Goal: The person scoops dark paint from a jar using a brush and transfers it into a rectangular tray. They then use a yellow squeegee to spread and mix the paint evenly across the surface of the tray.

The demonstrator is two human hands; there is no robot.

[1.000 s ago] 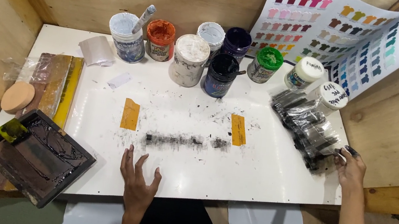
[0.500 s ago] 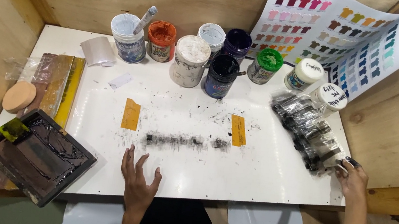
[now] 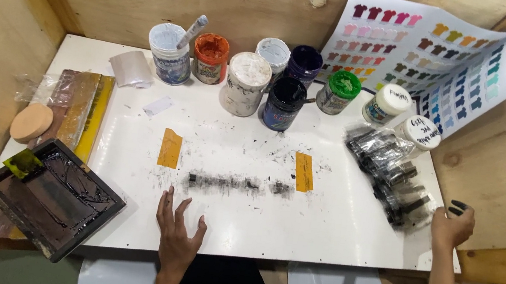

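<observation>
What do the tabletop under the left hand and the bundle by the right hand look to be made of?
The tabletop looks like a smooth white laminate or coated board: faintly glossy, with black ink smeared on its surface. The left hand lies flat on it. The bundle by the right hand seems to be clear, shiny plastic bags over small dark pieces; what those are made of cannot be told.

table [image 3: 332,232]: white, black smears
tape strips [image 3: 169,148]: 2, orange
jar lid [image 3: 344,83]: green
chart [image 3: 436,56]: shirt swatches (many hues)
screen frame [image 3: 54,196]: black
</observation>
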